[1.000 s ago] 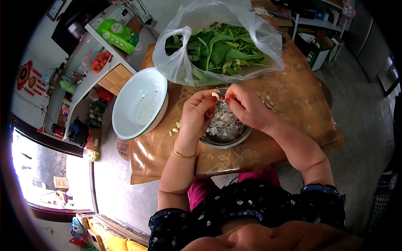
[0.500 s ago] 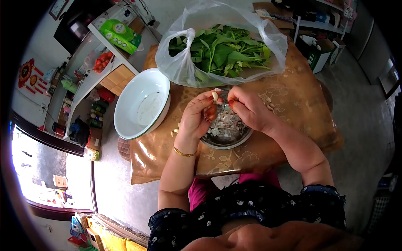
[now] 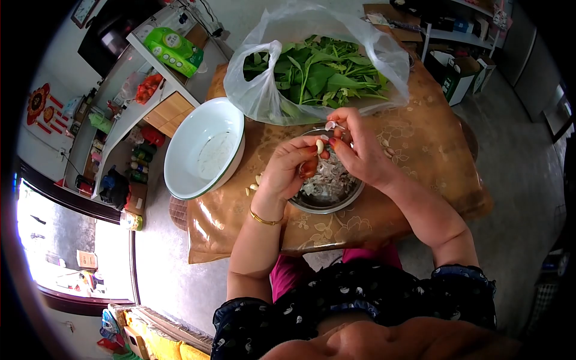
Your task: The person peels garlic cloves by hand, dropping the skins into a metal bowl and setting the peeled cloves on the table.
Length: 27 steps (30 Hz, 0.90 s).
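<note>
A pale garlic clove point(image 3: 320, 146) is pinched between the thumb and fingers of my left hand point(image 3: 290, 163). Close beside it, my right hand point(image 3: 363, 153) has a bit of papery garlic skin point(image 3: 332, 125) between its fingers. Both hands are over a metal bowl point(image 3: 324, 210) that holds a heap of whitish garlic skins point(image 3: 327, 180). Several peeled cloves point(image 3: 254, 186) lie on the table left of the bowl, partly behind my left wrist. More cloves point(image 3: 387, 150) lie to the right, past my right hand.
A white enamel basin point(image 3: 175, 162) stands on the left of the brown-covered table point(image 3: 432, 198). At the far side, a clear plastic bag point(image 3: 252, 102) lies open around green leafy vegetables point(image 3: 324, 75). A shelf unit with a green package point(image 3: 173, 51) is further left.
My left hand has brought the clove a little to the right and lower. My right hand's fingers have lifted, and a piece of skin now shows in them.
</note>
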Tool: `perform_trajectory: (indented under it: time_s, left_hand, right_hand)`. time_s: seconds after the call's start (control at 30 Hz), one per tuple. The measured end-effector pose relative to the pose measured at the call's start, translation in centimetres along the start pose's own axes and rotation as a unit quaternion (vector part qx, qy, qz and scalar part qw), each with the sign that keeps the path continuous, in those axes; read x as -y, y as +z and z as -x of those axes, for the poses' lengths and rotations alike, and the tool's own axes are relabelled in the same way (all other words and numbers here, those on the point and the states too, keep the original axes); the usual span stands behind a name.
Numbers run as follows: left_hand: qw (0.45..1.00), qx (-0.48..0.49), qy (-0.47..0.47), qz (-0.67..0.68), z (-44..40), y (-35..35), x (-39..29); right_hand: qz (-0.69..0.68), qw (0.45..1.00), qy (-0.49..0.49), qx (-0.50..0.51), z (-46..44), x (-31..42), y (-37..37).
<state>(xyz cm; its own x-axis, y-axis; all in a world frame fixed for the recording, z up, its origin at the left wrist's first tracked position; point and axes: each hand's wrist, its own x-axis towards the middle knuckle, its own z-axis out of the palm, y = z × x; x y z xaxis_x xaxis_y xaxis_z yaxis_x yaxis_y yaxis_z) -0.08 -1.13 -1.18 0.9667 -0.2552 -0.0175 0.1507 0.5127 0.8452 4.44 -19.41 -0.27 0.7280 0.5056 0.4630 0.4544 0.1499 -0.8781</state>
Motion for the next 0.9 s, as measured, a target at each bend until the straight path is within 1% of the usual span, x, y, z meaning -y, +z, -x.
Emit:
perform_trajectory:
  time_s: [0.1, 0.2, 0.3, 0.4, 0.5, 0.6, 0.7, 0.8, 0.9]
  left_hand:
    - [1.000, -0.003, -0.007, -0.019, 0.1, 0.2, 0.0]
    - [0.999, -0.014, -0.018, -0.037, 0.2, 0.3, 0.1]
    - [0.999, -0.010, -0.022, -0.034, 0.2, 0.5, 0.0]
    - [1.000, -0.020, -0.007, 0.006, 0.1, 0.5, 0.1]
    - [0.998, -0.045, 0.017, 0.027, -0.1, 0.0, 0.2]
    - [0.996, -0.074, 0.030, 0.032, -0.2, -0.1, 0.1]
    - [0.995, -0.081, 0.038, 0.038, -0.2, -0.1, 0.1]
    - [0.995, -0.081, 0.042, 0.038, -0.2, 0.0, 0.1]
    - [0.994, -0.098, 0.055, 0.005, -0.2, 0.4, 0.5]
  right_hand:
    - [0.032, 0.998, -0.053, -0.009, -0.3, -1.0, 0.4]
    - [0.137, 0.980, -0.139, -0.030, -0.4, -1.2, 0.5]
    - [0.172, 0.968, -0.177, -0.040, -0.5, -1.4, 0.5]
    - [0.124, 0.980, -0.144, -0.056, -0.5, -1.4, 0.6]
    - [0.052, 0.997, -0.058, 0.008, -0.1, -0.2, 0.1]
    - [0.053, 0.998, 0.015, 0.040, 0.0, 0.8, 0.0]
    - [0.109, 0.991, -0.069, 0.033, 0.0, 0.6, 0.5]
    - [0.167, 0.977, -0.127, 0.038, -0.1, 0.0, 0.7]
    - [0.177, 0.973, -0.150, 0.017, -0.1, -0.5, 0.9]
